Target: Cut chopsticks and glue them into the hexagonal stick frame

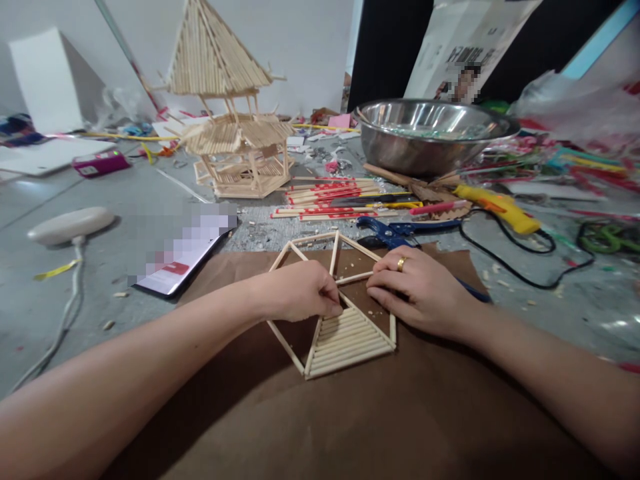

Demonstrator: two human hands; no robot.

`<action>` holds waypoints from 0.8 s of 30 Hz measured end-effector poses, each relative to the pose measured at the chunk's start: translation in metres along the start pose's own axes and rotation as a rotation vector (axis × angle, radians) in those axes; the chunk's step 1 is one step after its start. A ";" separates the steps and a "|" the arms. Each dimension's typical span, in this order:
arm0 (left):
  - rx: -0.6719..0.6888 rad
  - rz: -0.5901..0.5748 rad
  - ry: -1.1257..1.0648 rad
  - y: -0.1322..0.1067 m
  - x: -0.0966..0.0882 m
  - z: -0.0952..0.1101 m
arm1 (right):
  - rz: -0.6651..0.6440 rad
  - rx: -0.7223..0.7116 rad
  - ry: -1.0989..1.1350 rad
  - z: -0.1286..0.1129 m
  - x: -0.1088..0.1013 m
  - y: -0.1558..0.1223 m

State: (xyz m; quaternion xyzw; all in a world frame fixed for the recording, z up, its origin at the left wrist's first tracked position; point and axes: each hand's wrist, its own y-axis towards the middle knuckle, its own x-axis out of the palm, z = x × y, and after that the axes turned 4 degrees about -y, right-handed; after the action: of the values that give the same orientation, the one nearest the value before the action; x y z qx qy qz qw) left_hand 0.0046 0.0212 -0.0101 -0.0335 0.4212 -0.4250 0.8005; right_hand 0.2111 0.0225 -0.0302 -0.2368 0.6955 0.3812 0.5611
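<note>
A hexagonal frame of wooden sticks (320,243) lies on a brown paper sheet (320,407). Its near segment (350,340) is filled with parallel sticks laid side by side. My left hand (300,290) rests on the frame's middle, its fingers curled and pinched at the top of the filled segment. My right hand (420,290), with a gold ring, lies flat on the frame's right side, fingertips pressing a spoke stick toward the left hand. What the left fingers pinch is too small to make out.
A wooden stick pagoda (230,107) stands behind. Loose chopsticks (335,197), blue pliers (395,232), a yellow glue gun (500,208) with black cord, a steel bowl (430,133), a phone (185,257) and a white puck with cable (70,225) lie around.
</note>
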 end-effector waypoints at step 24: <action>0.033 -0.023 -0.008 0.000 -0.003 0.000 | -0.138 0.142 0.203 -0.029 -0.006 0.004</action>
State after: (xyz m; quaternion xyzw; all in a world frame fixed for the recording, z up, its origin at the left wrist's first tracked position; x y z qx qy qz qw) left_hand 0.0035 0.0231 -0.0081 -0.0270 0.4104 -0.4411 0.7977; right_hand 0.1918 0.0010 -0.0214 -0.2811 0.7561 0.2656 0.5280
